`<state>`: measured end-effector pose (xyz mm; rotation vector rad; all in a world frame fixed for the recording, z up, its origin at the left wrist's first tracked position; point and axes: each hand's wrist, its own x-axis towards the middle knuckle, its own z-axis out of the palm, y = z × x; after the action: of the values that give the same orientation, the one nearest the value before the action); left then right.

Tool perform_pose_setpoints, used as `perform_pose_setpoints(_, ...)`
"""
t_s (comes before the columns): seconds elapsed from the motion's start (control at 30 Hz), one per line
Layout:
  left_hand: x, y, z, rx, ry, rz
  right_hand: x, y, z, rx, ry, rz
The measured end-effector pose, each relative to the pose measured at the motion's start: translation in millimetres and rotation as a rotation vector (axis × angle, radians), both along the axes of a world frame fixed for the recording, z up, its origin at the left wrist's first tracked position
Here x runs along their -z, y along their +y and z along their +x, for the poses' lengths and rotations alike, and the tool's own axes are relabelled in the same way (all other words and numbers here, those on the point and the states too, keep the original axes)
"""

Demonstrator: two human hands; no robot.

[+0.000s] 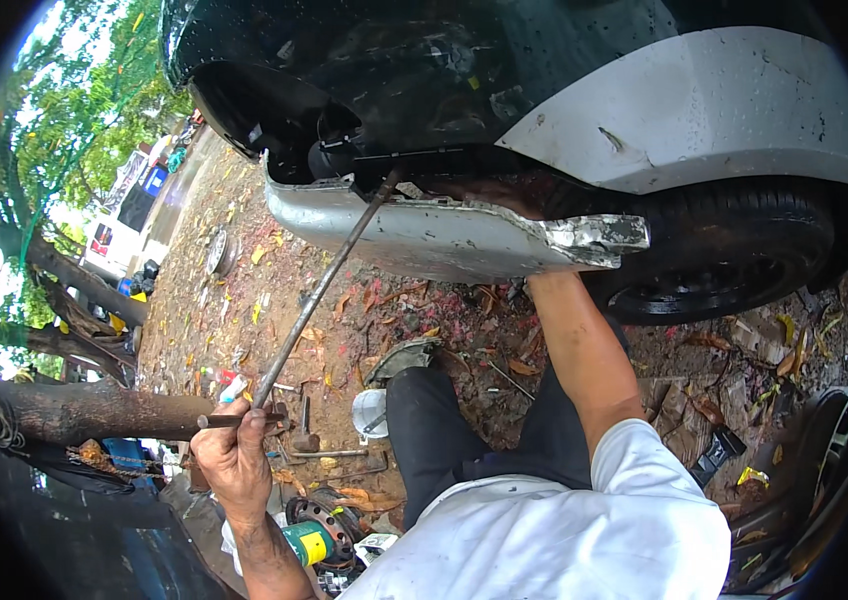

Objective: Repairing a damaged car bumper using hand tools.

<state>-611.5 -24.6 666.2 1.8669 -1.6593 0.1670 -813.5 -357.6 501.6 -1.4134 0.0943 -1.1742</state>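
My left hand [229,460] is closed around the T-shaped end of a long metal bar [324,285]. The bar slants up and to the right, and its far tip reaches the gap between the dark car body [414,80] and a loose silver bumper [414,240]. The bumper's right end is broken and ragged. My right forearm [584,355] reaches up to the lower edge of the bumper near that end. The bumper hides my right hand, so its fingers do not show.
A car wheel [729,245] stands right of the bumper under a white fender panel [704,110]. Hand tools, including a hammer [306,438], lie on the leaf-strewn ground beside a green can [309,542]. A log [114,412] lies at left.
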Motion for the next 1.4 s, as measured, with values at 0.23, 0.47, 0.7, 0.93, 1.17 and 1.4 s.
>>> perform_pose_setpoints(0.23, 0.2, -7.3, -12.2, -0.013, 0.096, -0.086, 6.7, -16.1, 33.6, -0.523, -0.247, 0.426)
perform_pose_setpoints(0.47, -4.7, -8.0, -14.4, -0.033, 0.084, -0.035, 9.6, -24.1, 50.1, -0.686, -0.397, 0.425)
perform_pose_setpoints(0.7, -9.0, -4.8, -12.9, -0.001, 0.05, 0.062, 9.7, -36.0, 62.1, -0.854, -0.563, 0.411)
perform_pose_setpoints(0.93, -4.1, -4.6, -18.4, -0.089, 0.183, -0.071, 14.1, -52.2, 71.4, -1.018, -0.747, 0.404)
perform_pose_setpoints(1.17, -1.7, -3.4, -18.0, -0.117, 0.211, -0.068, 19.6, -63.8, 76.0, -0.959, -0.635, 0.319)
perform_pose_setpoints(1.4, -4.9, -2.6, -19.8, -0.12, 0.216, -0.024, 9.7, -48.1, 63.7, -0.804, -0.635, 0.352)
